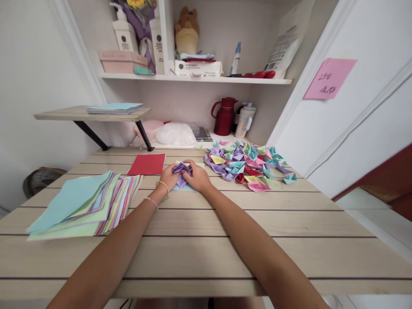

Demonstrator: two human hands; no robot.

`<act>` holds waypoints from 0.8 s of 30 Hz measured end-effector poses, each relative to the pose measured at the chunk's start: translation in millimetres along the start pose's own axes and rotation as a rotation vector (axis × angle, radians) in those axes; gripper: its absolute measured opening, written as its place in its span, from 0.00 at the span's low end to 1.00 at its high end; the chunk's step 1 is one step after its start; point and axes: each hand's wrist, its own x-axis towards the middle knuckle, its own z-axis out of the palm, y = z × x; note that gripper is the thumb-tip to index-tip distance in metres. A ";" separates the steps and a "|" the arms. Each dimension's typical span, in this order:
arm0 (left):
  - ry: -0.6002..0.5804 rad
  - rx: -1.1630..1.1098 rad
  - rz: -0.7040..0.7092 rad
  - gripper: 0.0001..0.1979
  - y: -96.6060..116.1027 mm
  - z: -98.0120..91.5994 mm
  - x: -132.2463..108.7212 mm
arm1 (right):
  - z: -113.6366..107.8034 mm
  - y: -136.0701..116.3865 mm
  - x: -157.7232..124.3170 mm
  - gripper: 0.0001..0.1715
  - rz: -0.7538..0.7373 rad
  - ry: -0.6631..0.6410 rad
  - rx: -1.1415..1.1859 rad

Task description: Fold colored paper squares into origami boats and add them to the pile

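Between my two hands is a piece of folded purple paper [182,180], held just above the table's middle. My left hand [168,178], with two bracelets at the wrist, pinches its left side. The fingers of my right hand [197,177] close on its right side. Under the hands lie light blue paper [189,188] and some pale paper, mostly covered. A red paper sheet [147,164] lies flat to the left of my left hand. To the right of my right hand is a heap of folded paper boats [236,165] in several colours.
A fanned stack of coloured paper [72,201] covers the table's left side. Behind it stands a small raised shelf [64,113] with more paper [114,108]. A red jug [225,116] and a pale cup [245,121] stand at the back, under a white shelf [196,79].
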 end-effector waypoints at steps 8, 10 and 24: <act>-0.022 -0.064 0.023 0.17 -3.1 2.3 0.0 | 2.4 12.7 6.1 0.23 0.058 0.086 0.268; -0.041 -0.094 0.002 0.16 -3.3 2.9 -0.1 | 4.1 17.4 7.9 0.23 0.090 0.108 0.361; -0.056 0.019 0.065 0.15 -13.1 1.4 3.6 | 8.9 27.7 12.2 0.13 0.131 0.012 0.606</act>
